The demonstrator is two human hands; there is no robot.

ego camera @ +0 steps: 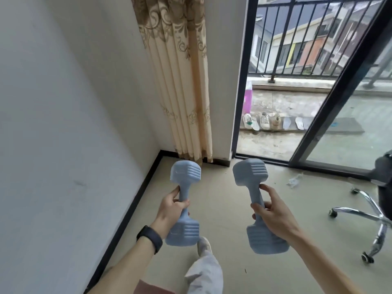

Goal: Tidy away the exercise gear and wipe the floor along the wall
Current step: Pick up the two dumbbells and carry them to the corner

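I hold two pale blue dumbbells above the beige floor. My left hand [172,206], with a black band on its wrist, grips the handle of the left dumbbell [185,172]. My right hand [273,211] grips the handle of the right dumbbell [250,171]. Both dumbbells point away from me toward the room's corner, one head up front and one near my wrists. The white wall [63,124] with its black skirting board [135,200] runs along the left.
A beige patterned curtain [184,85] hangs in the corner. A sliding glass door [318,115] stands open onto a balcony with shoes [265,122]. A chrome-legged office chair [373,217] stands at right. A scrap of litter [293,180] lies near the door track. My foot [204,246] is below.
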